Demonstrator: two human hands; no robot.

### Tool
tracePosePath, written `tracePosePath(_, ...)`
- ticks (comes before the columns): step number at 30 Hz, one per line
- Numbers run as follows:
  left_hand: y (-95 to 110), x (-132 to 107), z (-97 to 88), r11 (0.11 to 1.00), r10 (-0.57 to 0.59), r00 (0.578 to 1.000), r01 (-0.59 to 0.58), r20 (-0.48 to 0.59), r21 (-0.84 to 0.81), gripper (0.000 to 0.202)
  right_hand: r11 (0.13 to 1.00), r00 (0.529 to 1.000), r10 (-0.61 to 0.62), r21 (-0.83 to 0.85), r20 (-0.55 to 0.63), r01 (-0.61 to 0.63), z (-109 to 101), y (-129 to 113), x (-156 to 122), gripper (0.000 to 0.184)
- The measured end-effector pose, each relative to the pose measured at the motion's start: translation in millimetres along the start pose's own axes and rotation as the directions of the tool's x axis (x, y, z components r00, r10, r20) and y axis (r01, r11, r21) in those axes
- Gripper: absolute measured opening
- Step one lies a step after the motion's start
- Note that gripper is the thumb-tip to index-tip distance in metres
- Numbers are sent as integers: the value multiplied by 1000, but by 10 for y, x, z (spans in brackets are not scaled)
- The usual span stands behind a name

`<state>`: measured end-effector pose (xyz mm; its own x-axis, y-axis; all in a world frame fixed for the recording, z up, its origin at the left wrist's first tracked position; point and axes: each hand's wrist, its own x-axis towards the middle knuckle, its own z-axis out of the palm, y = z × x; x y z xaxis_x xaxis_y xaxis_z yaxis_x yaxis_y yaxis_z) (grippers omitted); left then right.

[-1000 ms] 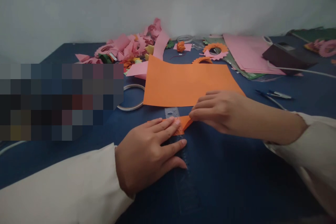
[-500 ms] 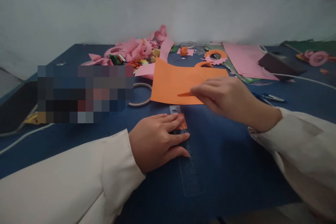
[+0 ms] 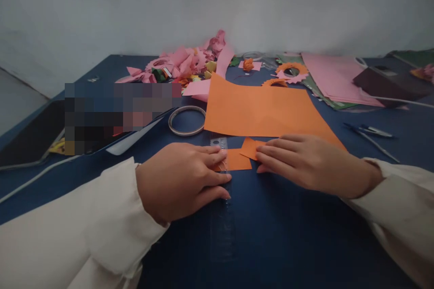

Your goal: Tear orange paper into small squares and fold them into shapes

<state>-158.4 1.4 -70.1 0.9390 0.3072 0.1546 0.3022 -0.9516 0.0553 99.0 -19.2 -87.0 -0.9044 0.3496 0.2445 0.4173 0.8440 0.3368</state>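
Note:
My left hand (image 3: 181, 180) lies with its fingers stretched out and spread, pressing on a clear plastic ruler (image 3: 222, 216). Under the ruler sits a small orange paper piece (image 3: 241, 160), which sticks out to the right. Between the fingers and thumb of my right hand (image 3: 301, 162) is another small orange paper piece (image 3: 250, 146). Its left corner overlaps the piece under the ruler; part of it is hidden by the fingers. Just behind both hands a large orange paper sheet (image 3: 261, 110) rests on the blue table (image 3: 271, 244).
A roll of tape (image 3: 187, 134) lies left of the large sheet. Crumpled pink paper (image 3: 179, 61) is heaped at the back. At the right are pens (image 3: 376, 132), pink sheets (image 3: 334, 76), a dark block-like object (image 3: 383, 83) and a white cable (image 3: 407, 102). A blurred patch hides things at left.
My right hand has come down from over the large sheet, bringing its orange piece beside the ruler. More of the piece under the ruler shows on the right. The view has shifted slightly.

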Motion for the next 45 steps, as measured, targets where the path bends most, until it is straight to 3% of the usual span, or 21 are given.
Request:
tracePosePath(5,-7,-4,-14,1000,12,1000,-12,-7,4,29,989,995,-60,-140,-75,49,37,-78,52,19)
tracePosePath(10,-5,-7,-46,1000,21,999,-21,40,10,28,975,994,-107,-201,-26,99,32,-91,73,18)
tracePosePath(13,0,-11,-44,1000,7,1000,-7,30,6,29,978,996,-84,-188,15,85,21,-77,76,21)
tracePosePath(17,-5,-24,-33,999,-22,998,24,59,-26,28,992,1000,-16,-122,-25,13,35,-79,89,23)
tracePosePath(22,-17,-67,-34,995,-52,994,60,99,-80,30,994,998,-27,-103,-52,21,80,-108,95,22)
tracePosePath(29,21,-128,-47,991,-80,984,96,158,-96,47,994,997,-18,-105,-75,10,88,-112,80,29)
tracePosePath(45,67,-164,22,984,-126,988,136,92,-117,55,997,993,-6,-83,-121,-4,80,-109,112,28)
